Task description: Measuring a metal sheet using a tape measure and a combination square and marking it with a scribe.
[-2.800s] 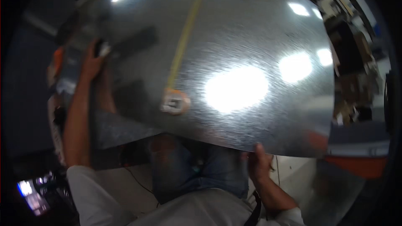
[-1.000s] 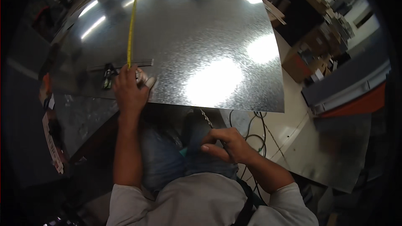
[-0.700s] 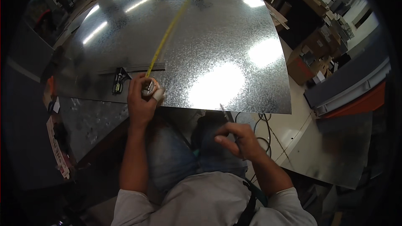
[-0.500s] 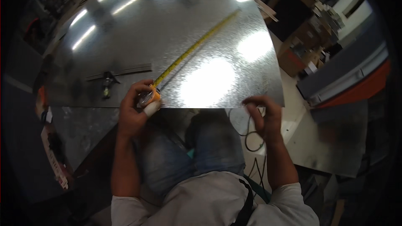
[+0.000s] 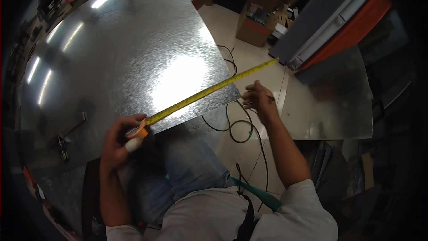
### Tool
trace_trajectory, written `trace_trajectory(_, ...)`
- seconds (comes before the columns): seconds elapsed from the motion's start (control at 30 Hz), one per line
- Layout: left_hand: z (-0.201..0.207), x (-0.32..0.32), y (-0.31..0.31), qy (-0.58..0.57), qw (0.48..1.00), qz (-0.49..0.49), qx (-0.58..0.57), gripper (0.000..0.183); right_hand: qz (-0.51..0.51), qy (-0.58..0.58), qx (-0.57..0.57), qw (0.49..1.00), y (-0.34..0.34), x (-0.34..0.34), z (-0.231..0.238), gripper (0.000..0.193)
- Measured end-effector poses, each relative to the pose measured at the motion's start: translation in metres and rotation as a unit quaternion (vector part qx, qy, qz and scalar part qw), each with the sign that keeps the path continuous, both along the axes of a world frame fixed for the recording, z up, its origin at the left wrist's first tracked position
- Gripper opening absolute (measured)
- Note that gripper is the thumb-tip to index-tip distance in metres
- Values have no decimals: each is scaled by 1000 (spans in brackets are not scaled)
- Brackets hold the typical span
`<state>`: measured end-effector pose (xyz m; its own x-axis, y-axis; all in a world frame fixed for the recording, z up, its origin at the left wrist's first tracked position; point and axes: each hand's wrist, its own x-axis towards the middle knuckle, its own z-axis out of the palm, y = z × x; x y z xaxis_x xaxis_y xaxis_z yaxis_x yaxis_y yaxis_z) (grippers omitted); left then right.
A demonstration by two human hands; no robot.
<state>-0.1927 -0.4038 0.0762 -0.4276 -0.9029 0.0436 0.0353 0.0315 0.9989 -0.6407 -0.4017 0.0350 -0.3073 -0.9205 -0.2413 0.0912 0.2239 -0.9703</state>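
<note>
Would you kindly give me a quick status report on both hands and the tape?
Left hand grips tape measure case. Yellow blade out across steel sheet. Right hand open at sheet corner. Black cable beneath.

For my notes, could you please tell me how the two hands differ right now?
The left hand is closed around the tape measure case at the metal sheet near edge; the right hand hovers just under the yellow tape, past the sheet's corner, above the floor. Whether it holds anything is unclear. Both are bare.

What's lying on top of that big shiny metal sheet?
A yellow tape measure runs across the sheet's near corner, its case in the left hand. A dark tool lies at left. What is underneath is hidden.
</note>
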Motion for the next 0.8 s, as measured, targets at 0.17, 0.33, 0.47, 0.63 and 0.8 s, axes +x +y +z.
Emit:
trace_trajectory(0.17, 13, 0, -6, -33, 998, 29, 53, 47, 33, -146, -55, 987, -18, 18, -29, 37)
trace_trajectory(0.33, 52, -14, -20, -119, 992, 24, 42, 44, -27, -190, -103, 976, -23, 36, -30, 19)
trace_trajectory(0.47, 56, -91, -6, -431, 819, 132, -355, 43, -24, -125, -84, 988, -12, 43, -27, 24)
trace_trajectory(0.63, 7, -205, -38, -368, 846, 86, -375, 39, -24, -159, -53, 986, -11, 41, -24, 26)
trace_trajectory(0.8, -8, -225, -58, -374, 858, 58, -347, 11, -18, -218, -22, 975, -14, 26, -24, 24)
